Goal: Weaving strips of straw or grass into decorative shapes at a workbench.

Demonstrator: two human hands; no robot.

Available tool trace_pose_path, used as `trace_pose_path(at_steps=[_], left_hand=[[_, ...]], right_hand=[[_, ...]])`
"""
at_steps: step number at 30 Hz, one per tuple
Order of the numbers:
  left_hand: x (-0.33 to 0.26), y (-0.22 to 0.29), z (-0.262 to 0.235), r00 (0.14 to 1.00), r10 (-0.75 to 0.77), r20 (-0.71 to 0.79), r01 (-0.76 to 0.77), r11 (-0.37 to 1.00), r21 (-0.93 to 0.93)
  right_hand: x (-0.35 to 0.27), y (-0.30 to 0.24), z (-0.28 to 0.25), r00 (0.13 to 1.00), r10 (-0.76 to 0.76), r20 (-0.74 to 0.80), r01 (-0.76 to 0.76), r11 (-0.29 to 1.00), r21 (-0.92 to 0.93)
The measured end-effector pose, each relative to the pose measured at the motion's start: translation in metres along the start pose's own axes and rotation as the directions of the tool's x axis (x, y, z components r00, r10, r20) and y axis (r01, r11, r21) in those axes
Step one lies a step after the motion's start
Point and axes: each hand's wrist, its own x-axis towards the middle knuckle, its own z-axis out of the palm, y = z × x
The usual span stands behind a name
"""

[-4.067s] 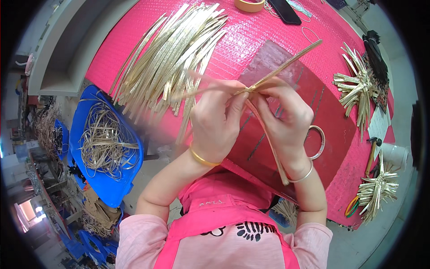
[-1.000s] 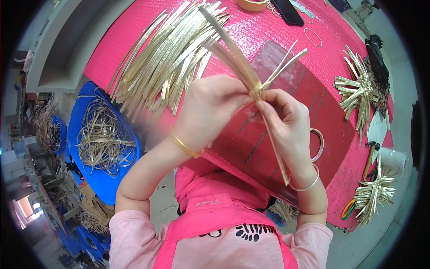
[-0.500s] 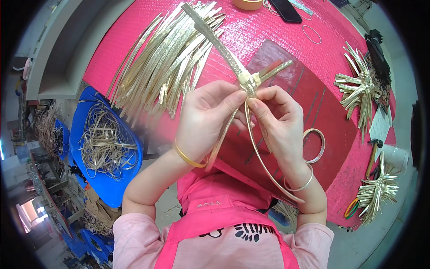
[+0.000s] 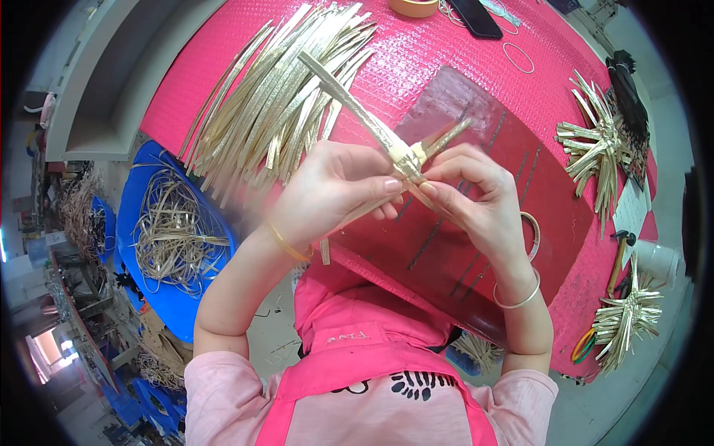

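Note:
Both hands hold a small woven piece of flat gold strips (image 4: 407, 162) in front of my chest. My left hand (image 4: 335, 182) pinches it from the left with thumb and fingers, and a strip runs back under that palm. My right hand (image 4: 480, 193) is closed on its right side, thumb and fingertips at the lower edge of the weave. One long doubled strip (image 4: 346, 97) sticks out to the upper left, and shorter ends (image 4: 446, 137) point to the upper right. Pale tape-like bits wrap the strips beside the weave. My fingers partly hide the lower strips.
A heap of gold strips (image 4: 275, 97) lies on the pink table cover (image 4: 394, 44). Beneath my hands is a dark red board (image 4: 446, 245); a tape roll (image 4: 531, 234) rests there. Woven gold pieces (image 4: 602, 137), a hammer (image 4: 619, 260) and a blue strip-filled bin (image 4: 223, 253) flank me.
The woven piece has come lower and slightly left, tilting a little. My hands have drawn apart, and the lower strips that hung toward me are now spread sideways under my palms.

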Motion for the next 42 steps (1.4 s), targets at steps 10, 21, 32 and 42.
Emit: trace_pose_path(at_steps=[10,21,32,42], left_hand=[[0.004,-0.014,0.010,0.990,0.137,0.030,-0.127,0.968,-0.215],[-0.004,0.001,0.012,0.926,0.375,-0.046,-0.270,0.740,0.616],[0.011,-0.009,0.011,0.983,0.185,0.015,-0.184,0.965,0.184],[0.008,-0.007,0.011,0.809,0.573,0.134,-0.516,0.581,0.629]], right_hand=[[-0.016,-0.015,0.014,0.955,0.278,-0.104,-0.261,0.953,0.155],[-0.012,-0.006,0.023,0.955,-0.167,-0.243,0.075,0.934,-0.349],[-0.014,-0.011,0.022,0.960,0.157,-0.231,-0.184,0.977,-0.104],[0.000,-0.008,0.000,0.770,0.488,0.411,-0.625,0.450,0.638]])
